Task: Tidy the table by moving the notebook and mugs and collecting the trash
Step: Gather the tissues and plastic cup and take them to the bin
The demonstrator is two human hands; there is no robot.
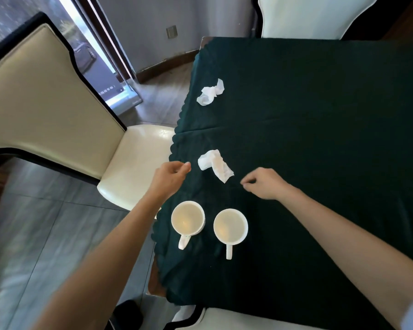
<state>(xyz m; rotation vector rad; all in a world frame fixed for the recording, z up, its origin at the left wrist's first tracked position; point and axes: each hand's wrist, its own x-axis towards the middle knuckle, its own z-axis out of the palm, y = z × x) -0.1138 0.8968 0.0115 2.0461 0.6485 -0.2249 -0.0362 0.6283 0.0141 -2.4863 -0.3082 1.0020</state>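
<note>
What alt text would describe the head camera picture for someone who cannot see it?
Two bare hands, left hand and right hand, hover empty on either side of a crumpled tissue on a dark green tablecloth. Two white mugs stand nearer; another tissue lies farther away.

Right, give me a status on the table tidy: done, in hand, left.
Done: the two white ceramic mugs stand side by side near the table edge; no notebook is in view. In hand: nothing, though the left hand and right hand flank the near crumpled white tissue. Left: that tissue and the far crumpled white tissue.
</note>
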